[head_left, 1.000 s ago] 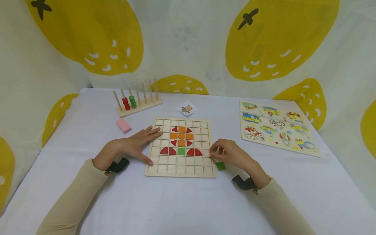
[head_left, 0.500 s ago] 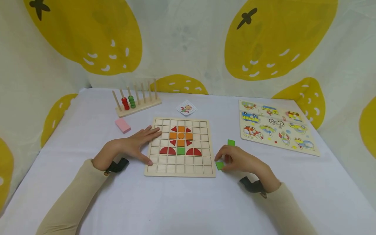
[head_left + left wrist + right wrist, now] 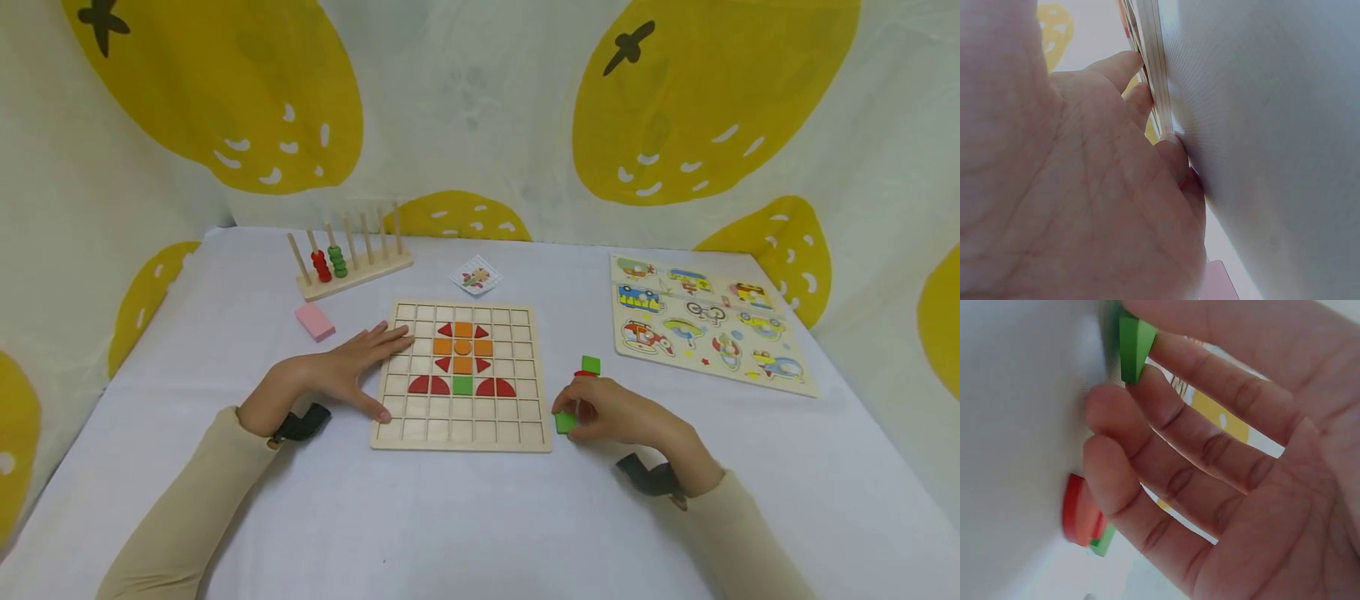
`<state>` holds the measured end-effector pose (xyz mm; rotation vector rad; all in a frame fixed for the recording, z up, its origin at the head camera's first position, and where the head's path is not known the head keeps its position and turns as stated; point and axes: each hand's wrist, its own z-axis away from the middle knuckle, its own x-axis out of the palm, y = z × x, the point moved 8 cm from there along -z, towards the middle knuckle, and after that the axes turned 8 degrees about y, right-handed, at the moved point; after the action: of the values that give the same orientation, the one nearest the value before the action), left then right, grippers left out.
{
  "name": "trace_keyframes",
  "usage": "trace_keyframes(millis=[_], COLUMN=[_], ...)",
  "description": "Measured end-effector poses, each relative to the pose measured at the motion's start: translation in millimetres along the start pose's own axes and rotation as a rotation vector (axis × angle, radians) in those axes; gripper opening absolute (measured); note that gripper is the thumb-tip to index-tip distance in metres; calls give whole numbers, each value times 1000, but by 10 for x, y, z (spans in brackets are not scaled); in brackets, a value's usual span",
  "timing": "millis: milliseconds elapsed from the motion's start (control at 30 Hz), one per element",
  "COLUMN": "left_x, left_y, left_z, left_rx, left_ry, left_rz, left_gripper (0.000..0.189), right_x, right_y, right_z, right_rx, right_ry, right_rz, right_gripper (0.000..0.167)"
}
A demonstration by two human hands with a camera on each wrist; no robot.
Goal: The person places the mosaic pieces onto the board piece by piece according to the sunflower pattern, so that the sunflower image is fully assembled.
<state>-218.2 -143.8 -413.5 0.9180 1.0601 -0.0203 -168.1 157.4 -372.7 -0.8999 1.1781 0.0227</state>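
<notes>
My left hand [image 3: 341,367] rests with spread fingers on the left edge of the wooden grid board [image 3: 431,432]. In the left wrist view, its fingertips touch the board's side. On the grid lie orange squares, an orange circle [image 3: 463,347], red triangles, red quarter-rounds [image 3: 497,387] and a green square [image 3: 462,385]. Right of the board, my right hand [image 3: 622,410] pinches a green square tile [image 3: 565,422] between thumb and fingers, low at the tabletop; the right wrist view shows this green tile [image 3: 1133,347] from its side. Behind the hand lie a red piece [image 3: 1079,512] and another green tile [image 3: 591,365].
A small pattern card [image 3: 476,275] lies behind the board. At the back left stand a peg rack [image 3: 360,272] with red and green beads and a pink block [image 3: 315,322]. A vehicle puzzle board [image 3: 705,325] lies at the right.
My right hand has moved from the board's right edge rightward and nearer to me, and its fingers have closed on the green tile. A red piece now shows behind it. The left hand stays put.
</notes>
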Motion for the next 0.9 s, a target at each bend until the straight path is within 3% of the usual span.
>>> trace_keyframes(millis=[333,667,900], left_x=[-1,15,19], left_y=[7,-34,-47], left_z=[-3,-14,-19], left_rx=[11,1,-22], left_ry=[3,-1,-6], left_rz=[5,1,-9], left_gripper=[114,115,115], right_x=[1,175,293], right_y=[-157,-340,-508], right_z=[-59,-276,-449], right_rx=[-62,-50,-106], right_ry=[-44,-93,-99], right_rz=[27,-16,18], right_gripper=[24,26,30])
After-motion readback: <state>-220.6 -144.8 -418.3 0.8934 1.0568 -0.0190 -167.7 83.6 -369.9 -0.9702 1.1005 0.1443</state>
